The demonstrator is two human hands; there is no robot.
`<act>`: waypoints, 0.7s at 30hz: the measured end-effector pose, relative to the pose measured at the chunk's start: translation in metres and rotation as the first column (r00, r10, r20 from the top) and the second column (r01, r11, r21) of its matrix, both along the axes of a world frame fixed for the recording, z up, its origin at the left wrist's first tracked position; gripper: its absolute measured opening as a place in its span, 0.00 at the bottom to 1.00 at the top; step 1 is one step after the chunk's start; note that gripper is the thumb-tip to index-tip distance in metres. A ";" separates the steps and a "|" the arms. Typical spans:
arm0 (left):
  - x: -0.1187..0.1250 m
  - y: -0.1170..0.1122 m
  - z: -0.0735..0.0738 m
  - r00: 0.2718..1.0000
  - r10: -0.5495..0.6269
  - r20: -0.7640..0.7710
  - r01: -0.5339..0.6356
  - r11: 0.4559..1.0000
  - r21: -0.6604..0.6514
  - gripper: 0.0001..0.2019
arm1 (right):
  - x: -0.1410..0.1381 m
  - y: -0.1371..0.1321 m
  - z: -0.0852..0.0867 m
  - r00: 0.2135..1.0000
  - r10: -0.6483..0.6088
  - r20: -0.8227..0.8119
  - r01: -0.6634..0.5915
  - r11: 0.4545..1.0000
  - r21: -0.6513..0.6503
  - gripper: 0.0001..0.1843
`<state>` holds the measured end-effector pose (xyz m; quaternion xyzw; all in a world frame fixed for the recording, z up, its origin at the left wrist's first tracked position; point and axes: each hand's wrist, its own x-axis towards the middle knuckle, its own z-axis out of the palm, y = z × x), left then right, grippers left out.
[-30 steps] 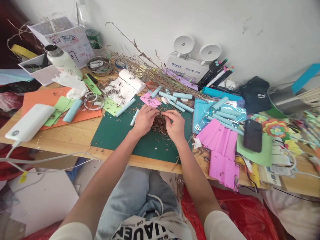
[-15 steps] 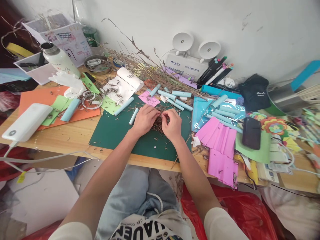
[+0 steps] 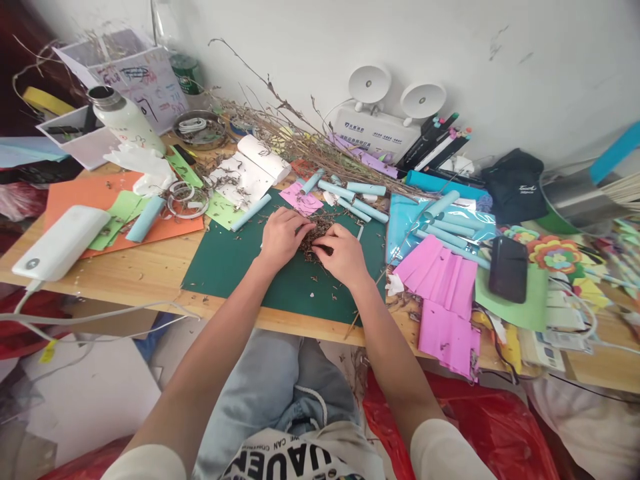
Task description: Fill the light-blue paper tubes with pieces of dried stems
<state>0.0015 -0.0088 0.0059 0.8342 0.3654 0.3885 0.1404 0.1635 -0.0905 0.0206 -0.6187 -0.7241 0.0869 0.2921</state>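
A small heap of brown dried plant bits [image 3: 309, 248] lies on a dark green mat [image 3: 225, 267] in front of me. At the heap's left side, my left hand [image 3: 285, 237] is closed, thumb and fingers bent around some bits. My right hand [image 3: 343, 250] pinches at the right side of the heap with thumb and index finger together. The fingertips of both hands are close to each other, partly buried in the bits. Loose crumbs are scattered on the mat. Behind the hands lie rolled light-blue paper tubes [image 3: 345, 193] and a pink paper piece [image 3: 301, 199].
Long dry branches [image 3: 300, 140] stretch along the wall. To the right are pink crepe paper [image 3: 445, 280], a black phone-sized device [image 3: 509, 269] and more blue tubes. At left stand a white power bank [image 3: 61, 241] with a cable and a white bottle [image 3: 127, 120].
My hands have moved down from a raised pinch where the fingertips met, onto the heap. They are now slightly farther apart. The view has shifted a little.
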 end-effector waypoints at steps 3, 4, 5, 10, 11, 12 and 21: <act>0.001 0.001 -0.001 1.000 0.023 0.019 -0.022 1.000 -0.009 0.12 | -0.002 0.001 -0.003 0.996 0.025 0.082 -0.022 0.999 -0.030 0.04; 0.001 0.000 -0.001 0.999 0.017 0.036 -0.016 1.000 -0.008 0.11 | -0.002 0.002 -0.002 0.996 0.030 0.084 -0.027 0.999 -0.032 0.04; 0.001 0.000 -0.002 0.998 0.004 0.058 -0.004 1.000 -0.004 0.11 | -0.002 0.002 -0.001 0.998 0.032 0.059 -0.031 0.999 -0.024 0.04; 0.005 -0.009 0.004 0.976 -0.116 0.186 0.123 0.992 -0.028 0.11 | 0.000 0.001 0.011 0.954 -0.074 -0.292 0.116 0.985 0.130 0.06; 0.007 -0.012 0.006 0.966 -0.145 0.215 0.158 0.986 -0.047 0.11 | 0.001 0.001 0.013 0.934 -0.112 -0.340 0.174 0.972 0.157 0.07; 0.009 -0.014 0.008 0.955 -0.170 0.242 0.190 0.980 -0.063 0.10 | 0.001 0.001 0.015 0.917 -0.142 -0.372 0.219 0.960 0.175 0.08; 0.015 -0.019 0.008 0.944 -0.164 0.287 0.198 0.976 -0.094 0.07 | -0.004 0.002 0.010 0.946 -0.123 -0.301 0.202 0.947 0.250 0.11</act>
